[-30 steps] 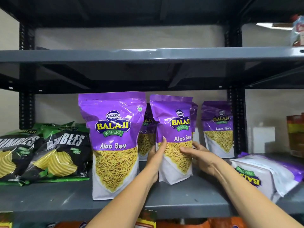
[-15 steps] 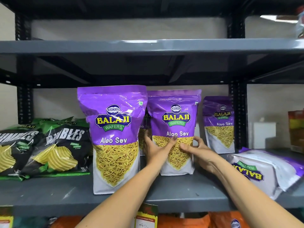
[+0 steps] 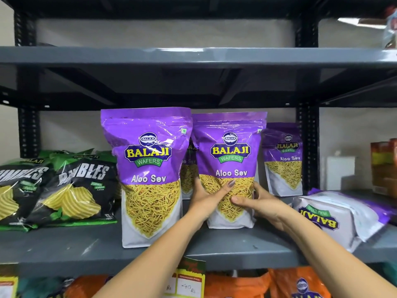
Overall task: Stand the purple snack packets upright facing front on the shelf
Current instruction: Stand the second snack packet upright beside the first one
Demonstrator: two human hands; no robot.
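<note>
Purple Balaji Aloo Sev packets stand on the grey shelf (image 3: 64, 244). The middle packet (image 3: 229, 147) is upright and faces front. My left hand (image 3: 209, 198) grips its lower left side and my right hand (image 3: 260, 203) grips its lower right side. To its left stands a larger-looking front packet (image 3: 148, 168), upright and apart from my hands. Behind the gap between them a further packet (image 3: 188, 168) is mostly hidden. Another upright packet (image 3: 283, 155) stands at the back right. One purple packet (image 3: 335, 214) lies flat on the shelf's right side.
Black-and-green Rumbles chip bags (image 3: 73, 190) lean at the left of the shelf. A black upright post (image 3: 307, 147) stands behind the right packets. Orange packets (image 3: 257, 284) and a price tag (image 3: 189, 282) sit below. The shelf above (image 3: 193, 57) overhangs the packets.
The middle packet has turned from angled to facing front and settled upright on the shelf, a little farther back. Both hands stay on its lower sides.
</note>
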